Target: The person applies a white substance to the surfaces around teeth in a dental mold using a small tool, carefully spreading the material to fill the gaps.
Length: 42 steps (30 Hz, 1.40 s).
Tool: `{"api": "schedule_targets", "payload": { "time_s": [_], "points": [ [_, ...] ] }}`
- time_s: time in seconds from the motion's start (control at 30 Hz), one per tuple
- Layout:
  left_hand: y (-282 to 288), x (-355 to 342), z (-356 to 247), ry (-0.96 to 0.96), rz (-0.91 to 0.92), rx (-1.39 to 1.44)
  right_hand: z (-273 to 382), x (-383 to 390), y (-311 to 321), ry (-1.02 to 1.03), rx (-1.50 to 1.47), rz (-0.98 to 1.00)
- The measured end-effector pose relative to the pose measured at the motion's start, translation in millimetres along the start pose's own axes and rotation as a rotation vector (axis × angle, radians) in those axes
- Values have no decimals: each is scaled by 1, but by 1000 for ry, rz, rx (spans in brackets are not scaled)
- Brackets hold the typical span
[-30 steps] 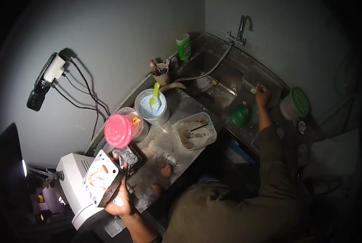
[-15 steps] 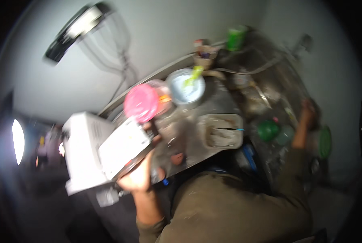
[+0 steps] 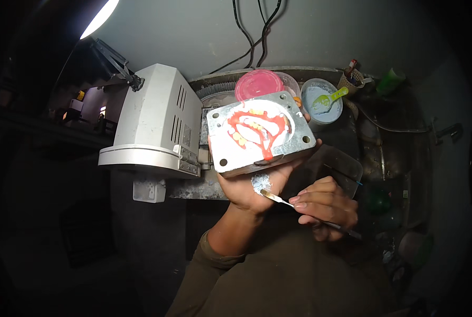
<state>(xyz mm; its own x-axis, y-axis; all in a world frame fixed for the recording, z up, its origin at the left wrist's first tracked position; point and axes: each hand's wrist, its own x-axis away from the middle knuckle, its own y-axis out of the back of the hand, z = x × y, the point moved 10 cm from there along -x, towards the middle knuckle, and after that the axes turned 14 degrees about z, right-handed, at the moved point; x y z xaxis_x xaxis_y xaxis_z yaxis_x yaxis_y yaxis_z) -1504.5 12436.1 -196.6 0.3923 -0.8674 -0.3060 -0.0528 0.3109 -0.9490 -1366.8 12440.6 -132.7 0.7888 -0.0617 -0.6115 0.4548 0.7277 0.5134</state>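
Observation:
My left hand (image 3: 240,191) is closed around a metal denture flask half (image 3: 295,146), palm up and fingers behind it. White plaster fills the flask, with red wax (image 3: 267,150) and yellowish teeth (image 3: 239,139) set in it. A small heap of pale blue powder (image 3: 260,182) lies on my left palm, just below the flask. In my right hand (image 3: 328,208) is a slim spatula (image 3: 274,197), pinched between thumb and fingers. Its flat tip touches the powder's lower edge. The fingers behind the flask are mostly hidden.
On the left stands a white boxy machine (image 3: 150,116) with vents, under a lit lamp (image 3: 99,20). Behind the flask are a pink lid (image 3: 258,84), a bowl of pale blue powder (image 3: 315,94) with a green scoop (image 3: 331,99), a basket (image 3: 350,79) and a green container (image 3: 391,82).
My right hand has come from the far right to the middle and now holds the spatula. The flask has moved right and turned. The view has swung left, and the blur is gone.

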Motion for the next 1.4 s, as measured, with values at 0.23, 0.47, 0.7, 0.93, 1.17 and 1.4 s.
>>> {"api": "schedule_targets", "payload": {
  "time_s": [0.23,0.47,0.7,0.93,1.17,1.4],
  "points": [
    [0,39,-19,5,-5,1,9,6,-46,-22,-36,-14],
    [5,56,-30,-13,-38,28,15,2,-60,-64,-9,4],
    [5,60,-25,-4,-27,38,18,3,-61,-92,-12,5],
    [5,62,-24,-12,4,39,19,6,-63,-75,-10,-12],
    [1,64,-26,-23,40,42,25,23,-67,-53,23,-32],
    [3,66,-29,-50,57,24,27,36,-62,-70,-44,-75]
  ]
}}
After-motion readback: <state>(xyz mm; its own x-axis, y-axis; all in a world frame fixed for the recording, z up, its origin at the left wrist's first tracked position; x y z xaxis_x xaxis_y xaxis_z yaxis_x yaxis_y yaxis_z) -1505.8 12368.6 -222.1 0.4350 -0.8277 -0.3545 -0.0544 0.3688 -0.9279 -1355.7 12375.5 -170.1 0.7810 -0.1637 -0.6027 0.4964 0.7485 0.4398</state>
